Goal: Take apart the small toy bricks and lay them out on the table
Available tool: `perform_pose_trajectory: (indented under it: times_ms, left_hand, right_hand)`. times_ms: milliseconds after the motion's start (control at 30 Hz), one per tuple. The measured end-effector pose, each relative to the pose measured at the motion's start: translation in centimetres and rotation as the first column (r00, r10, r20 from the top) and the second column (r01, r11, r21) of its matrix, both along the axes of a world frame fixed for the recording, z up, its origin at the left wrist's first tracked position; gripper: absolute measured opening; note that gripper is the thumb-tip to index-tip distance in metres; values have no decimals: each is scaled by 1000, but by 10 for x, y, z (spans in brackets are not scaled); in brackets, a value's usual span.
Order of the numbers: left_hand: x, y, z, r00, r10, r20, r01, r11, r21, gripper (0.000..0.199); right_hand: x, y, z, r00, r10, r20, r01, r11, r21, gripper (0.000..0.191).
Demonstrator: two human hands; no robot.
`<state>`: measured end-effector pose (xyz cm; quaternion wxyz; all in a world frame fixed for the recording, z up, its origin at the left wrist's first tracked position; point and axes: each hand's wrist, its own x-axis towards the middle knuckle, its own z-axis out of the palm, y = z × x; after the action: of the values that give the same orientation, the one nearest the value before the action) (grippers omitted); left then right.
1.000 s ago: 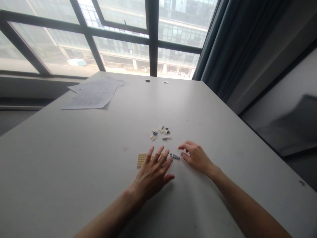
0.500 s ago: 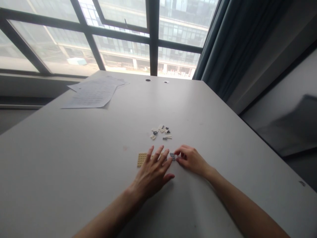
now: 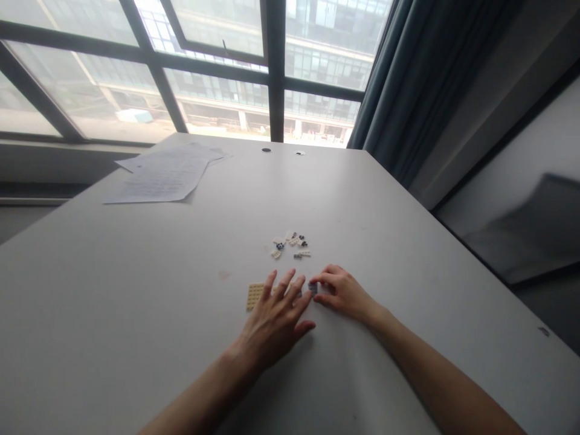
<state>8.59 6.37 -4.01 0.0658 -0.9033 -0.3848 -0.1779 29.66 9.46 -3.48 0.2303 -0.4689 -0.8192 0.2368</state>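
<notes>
My left hand (image 3: 276,323) lies with spread fingers over a row of small building plates, partly hiding them. A tan studded plate (image 3: 254,296) shows at the left of that hand. At the right end of the row is a small grey studded plate (image 3: 313,289), between my left fingertips and my right hand (image 3: 342,293). The thumb and fingers of my right hand are bent around the grey plate's right edge. Beyond the hands lies a loose group of small white, grey and dark pieces (image 3: 294,241).
The white table (image 3: 181,272) fills the lower view. Printed papers (image 3: 158,178) lie at its far left. Two round holes are near the far edge, by the window. A dark curtain (image 3: 385,90) hangs at the right.
The whole view has shifted slightly, with the scene a little further left and lower. Both hands keep nearly the same pose; the right fingers sit slightly more over the grey plate.
</notes>
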Motion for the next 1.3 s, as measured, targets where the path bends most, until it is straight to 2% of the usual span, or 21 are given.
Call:
perform_pose_trajectory:
  times_ms: [200,500,667,800,867,933,1033,1133,1200,1300]
  left_hand:
    - [0,0,-1,1000,1,-3,-1,1000,0,48]
    - [-1,0,1,1000,-2,10,1,1000,13,49]
    - [-2,-1,5,996,14,90,-17,999,33,43]
    - [-15,9,19,973,35,226,-52,996,72,29]
    - [-31,20,25,944,78,319,-114,989,94,25]
    - [-52,33,26,874,160,458,-226,970,92,21]
    - [-83,52,16,678,359,642,-394,914,-95,21]
    - [-98,61,0,565,467,681,-391,878,-277,24]
    - [-98,63,-5,558,477,679,-364,876,-316,25]
    - [-91,60,-5,625,433,649,-351,899,-262,23]
  right_hand:
    - [-5,-2,-1,998,-55,7,55,998,32,23]
    - [-5,-3,-1,999,-50,-2,50,997,50,24]
    - [-1,-2,-3,985,-106,-135,105,994,-13,45]
    - [2,0,-7,953,-176,-245,173,984,-34,39]
    - [3,1,-8,947,-184,-265,181,983,-36,36]
    - [2,1,-9,944,-183,-273,180,983,-37,33]
    - [1,0,-8,942,-186,-278,184,982,-34,30]
    - [0,2,-7,937,-218,-273,217,976,-35,27]
    - [1,7,-7,933,-261,-246,261,965,-33,26]
    - [-1,21,-5,938,-303,-167,303,953,-27,27]
